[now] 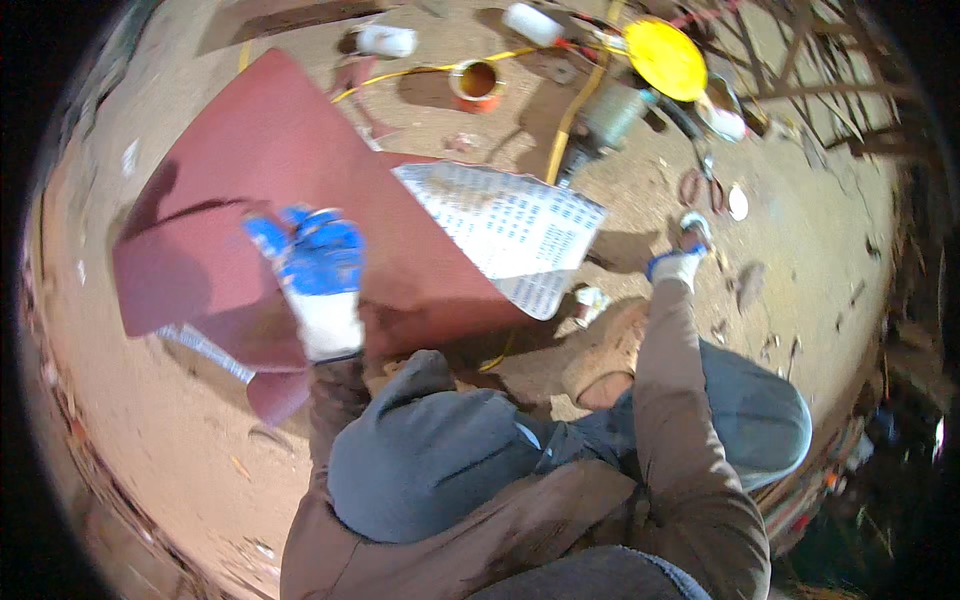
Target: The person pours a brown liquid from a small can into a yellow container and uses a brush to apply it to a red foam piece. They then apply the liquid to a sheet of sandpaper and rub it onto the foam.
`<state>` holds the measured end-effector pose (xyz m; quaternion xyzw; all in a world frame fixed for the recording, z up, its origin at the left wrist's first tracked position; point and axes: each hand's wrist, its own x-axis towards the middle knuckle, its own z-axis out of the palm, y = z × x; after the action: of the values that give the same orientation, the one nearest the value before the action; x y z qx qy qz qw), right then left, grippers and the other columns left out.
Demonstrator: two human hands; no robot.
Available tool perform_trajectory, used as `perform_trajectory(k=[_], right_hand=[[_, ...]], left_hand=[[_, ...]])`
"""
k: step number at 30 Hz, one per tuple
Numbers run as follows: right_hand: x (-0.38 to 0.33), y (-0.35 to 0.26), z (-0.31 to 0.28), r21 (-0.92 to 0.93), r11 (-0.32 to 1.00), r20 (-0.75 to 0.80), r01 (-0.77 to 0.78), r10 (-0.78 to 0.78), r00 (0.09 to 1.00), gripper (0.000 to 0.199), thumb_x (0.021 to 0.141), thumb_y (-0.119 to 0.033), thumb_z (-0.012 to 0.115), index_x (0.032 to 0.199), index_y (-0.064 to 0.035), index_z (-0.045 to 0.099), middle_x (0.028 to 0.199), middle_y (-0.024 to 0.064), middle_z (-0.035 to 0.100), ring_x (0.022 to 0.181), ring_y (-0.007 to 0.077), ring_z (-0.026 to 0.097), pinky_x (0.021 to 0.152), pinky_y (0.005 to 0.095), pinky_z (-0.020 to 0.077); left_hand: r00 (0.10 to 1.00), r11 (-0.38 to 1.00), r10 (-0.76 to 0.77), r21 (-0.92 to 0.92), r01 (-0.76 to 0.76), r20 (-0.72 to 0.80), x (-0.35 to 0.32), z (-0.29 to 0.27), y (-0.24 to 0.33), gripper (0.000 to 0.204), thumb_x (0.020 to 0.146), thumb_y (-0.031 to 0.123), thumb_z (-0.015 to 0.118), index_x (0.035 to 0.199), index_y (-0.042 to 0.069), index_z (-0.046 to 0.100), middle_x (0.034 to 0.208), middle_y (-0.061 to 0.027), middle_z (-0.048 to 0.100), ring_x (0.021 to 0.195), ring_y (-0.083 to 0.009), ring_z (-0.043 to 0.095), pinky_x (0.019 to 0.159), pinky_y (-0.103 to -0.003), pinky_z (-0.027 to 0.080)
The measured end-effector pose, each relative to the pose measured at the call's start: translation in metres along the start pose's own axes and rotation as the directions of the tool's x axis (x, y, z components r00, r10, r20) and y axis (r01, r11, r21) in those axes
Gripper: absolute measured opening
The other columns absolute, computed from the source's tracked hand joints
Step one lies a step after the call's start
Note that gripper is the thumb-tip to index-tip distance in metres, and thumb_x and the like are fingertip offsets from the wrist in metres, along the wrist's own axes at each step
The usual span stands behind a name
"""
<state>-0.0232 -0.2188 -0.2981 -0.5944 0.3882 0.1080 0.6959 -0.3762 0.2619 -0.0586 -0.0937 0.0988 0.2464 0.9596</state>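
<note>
A large reddish-brown sheet, which looks like sandpaper, lies bent in front of me. One corner is folded over, so its white printed backing faces up. My left hand, in a blue and white glove, is over the sheet's left part with its fingers apart; I cannot tell how firmly it touches. Off to the right, my gloved right hand is closed low over the ground, around a small pale, rounded thing whose kind I cannot make out. Orange-handled scissors lie just beyond that hand.
A pot of brownish liquid stands beyond the sheet, near a yellow cord. A yellow disc, a power tool and white containers lie at the back. Metal bars stand at the far right. My knees are close below.
</note>
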Motion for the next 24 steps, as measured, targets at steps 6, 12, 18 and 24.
perform_trajectory(k=[6, 12, 18, 24], right_hand=[[-0.029, -0.019, 0.029, -0.031, 0.979, -0.150, 0.201, -0.203, 0.968, 0.044, 0.100, -0.045, 0.056, 0.127, -0.0102, 0.060, 0.117, 0.0043, 0.062, 0.095, 0.0164, 0.057, 0.083, 0.0333, 0.0483], [-0.212, -0.022, 0.165, -0.022, 0.790, 0.367, 0.613, -0.564, 0.740, 0.040, 0.104, -0.030, 0.056, 0.132, -0.0019, 0.058, 0.125, 0.0074, 0.062, 0.101, 0.0168, 0.060, 0.087, 0.0332, 0.0506], [-0.408, -0.041, 0.271, -0.156, 0.298, 0.880, 0.942, 0.474, -0.004, 0.043, 0.093, -0.044, 0.065, 0.104, -0.0031, 0.073, 0.088, 0.0213, 0.071, 0.087, 0.0325, 0.072, 0.080, 0.0422, 0.0550], [-0.419, -0.024, 0.268, 0.069, 0.403, 0.883, 0.913, 0.401, -0.244, 0.047, 0.095, -0.051, 0.061, 0.103, -0.0072, 0.075, 0.095, 0.0198, 0.073, 0.090, 0.0376, 0.071, 0.081, 0.0472, 0.0540]], left_hand=[[0.974, 0.991, -0.131, -0.047, 0.125, -0.184, 0.016, -0.005, -0.080, 0.053, 0.079, 0.065, 0.072, 0.092, 0.013, 0.073, 0.084, 0.0082, 0.067, 0.075, -0.0066, 0.049, 0.066, -0.024, 0.042], [0.914, 0.933, -0.358, -0.039, 0.357, -0.192, 0.013, -0.045, -0.115, 0.059, 0.082, 0.067, 0.067, 0.097, 0.011, 0.073, 0.089, 0.0035, 0.070, 0.073, -0.0105, 0.052, 0.064, -0.027, 0.042], [0.942, 0.950, -0.268, 0.107, 0.293, -0.202, 0.002, -0.074, -0.115, 0.053, 0.098, 0.056, 0.055, 0.131, 0.015, 0.058, 0.116, -0.0017, 0.067, 0.100, -0.0185, 0.061, 0.087, -0.036, 0.052], [0.744, 0.721, -0.578, 0.216, 0.658, -0.335, -0.067, -0.032, -0.050, 0.074, 0.101, 0.066, 0.038, 0.138, 0.004, 0.056, 0.131, -0.0117, 0.062, 0.106, -0.0239, 0.062, 0.087, -0.041, 0.051]])
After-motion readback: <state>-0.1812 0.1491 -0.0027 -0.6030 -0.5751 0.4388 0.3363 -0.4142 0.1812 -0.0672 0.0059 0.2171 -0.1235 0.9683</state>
